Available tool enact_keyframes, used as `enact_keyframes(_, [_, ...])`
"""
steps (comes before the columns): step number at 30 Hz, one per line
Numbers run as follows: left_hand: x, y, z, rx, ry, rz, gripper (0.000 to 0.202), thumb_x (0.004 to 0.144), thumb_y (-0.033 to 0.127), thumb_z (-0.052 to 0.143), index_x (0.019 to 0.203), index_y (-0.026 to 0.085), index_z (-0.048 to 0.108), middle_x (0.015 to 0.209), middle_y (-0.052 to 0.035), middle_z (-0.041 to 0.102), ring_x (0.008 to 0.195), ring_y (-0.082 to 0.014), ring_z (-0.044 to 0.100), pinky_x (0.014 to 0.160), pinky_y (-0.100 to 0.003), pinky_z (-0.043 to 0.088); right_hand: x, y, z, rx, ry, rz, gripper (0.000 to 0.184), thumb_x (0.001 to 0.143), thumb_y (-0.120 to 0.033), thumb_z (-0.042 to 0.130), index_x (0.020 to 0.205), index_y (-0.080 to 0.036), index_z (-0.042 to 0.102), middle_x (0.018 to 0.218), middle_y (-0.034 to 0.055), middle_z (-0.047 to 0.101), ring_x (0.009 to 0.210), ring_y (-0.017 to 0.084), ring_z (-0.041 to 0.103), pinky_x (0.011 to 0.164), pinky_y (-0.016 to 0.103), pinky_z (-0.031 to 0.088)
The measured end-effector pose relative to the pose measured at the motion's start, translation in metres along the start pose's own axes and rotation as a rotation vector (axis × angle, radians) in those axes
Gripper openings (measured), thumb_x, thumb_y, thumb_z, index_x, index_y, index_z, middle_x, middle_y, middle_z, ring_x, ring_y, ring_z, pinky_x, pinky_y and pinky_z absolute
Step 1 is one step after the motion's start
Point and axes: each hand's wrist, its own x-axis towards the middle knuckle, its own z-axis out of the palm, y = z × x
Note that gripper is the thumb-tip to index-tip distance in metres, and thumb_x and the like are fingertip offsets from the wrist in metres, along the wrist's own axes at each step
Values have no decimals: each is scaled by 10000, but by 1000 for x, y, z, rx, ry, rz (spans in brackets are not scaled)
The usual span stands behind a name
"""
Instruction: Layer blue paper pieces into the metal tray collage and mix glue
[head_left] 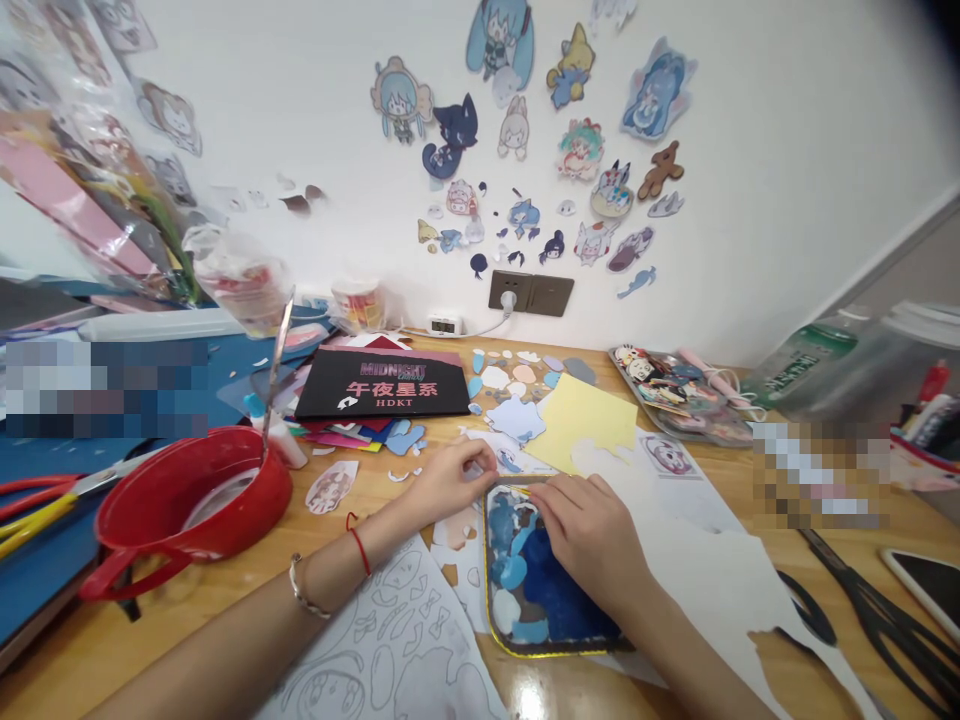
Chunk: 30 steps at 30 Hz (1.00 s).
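Observation:
A dark rounded tray (525,635) with a gold-yellow edge lies in front of me, its inside covered with blue, light blue and white patches. My left hand (454,478) is at the tray's upper left corner, thumb and forefinger pinched together; whatever they hold is too small to make out. Over the tray's upper right part lies my right hand (592,535), fingers curled and fingertips pressed together near the top rim. A thin yellowish strip shows by those fingertips, but whether they grip it is unclear. Beyond both hands are a yellow paper sheet (589,415) and a pale blue cutout (515,416).
On the left stand a red pot (195,500) and yellow-and-red-handled scissors (82,490). A black box (386,385) lies behind on coloured papers. A sheet of line drawings (397,640) is at front. Black scissors (862,590) and a phone (926,590) lie right.

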Motion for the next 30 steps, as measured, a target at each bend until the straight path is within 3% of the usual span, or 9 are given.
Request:
enact_keyframes(23, [-1, -1, -1, -12, -5, -22, 47, 751, 211, 563, 734, 173, 586, 726, 6, 615, 708, -136, 536, 638, -236, 381, -6, 9, -11, 11, -39, 53, 204, 874, -176, 436, 821, -185, 633, 751, 18, 629, 705, 152, 522, 660, 305, 304])
enact_keyframes(30, [-1, -2, 0, -24, -12, -18, 50, 754, 211, 561, 734, 170, 580, 735, 4, 614, 710, -135, 531, 640, -233, 382, -10, 15, -15, 37, -53, 164, 147, 861, -209, 471, 837, -191, 616, 798, 19, 624, 740, 165, 537, 683, 307, 321])
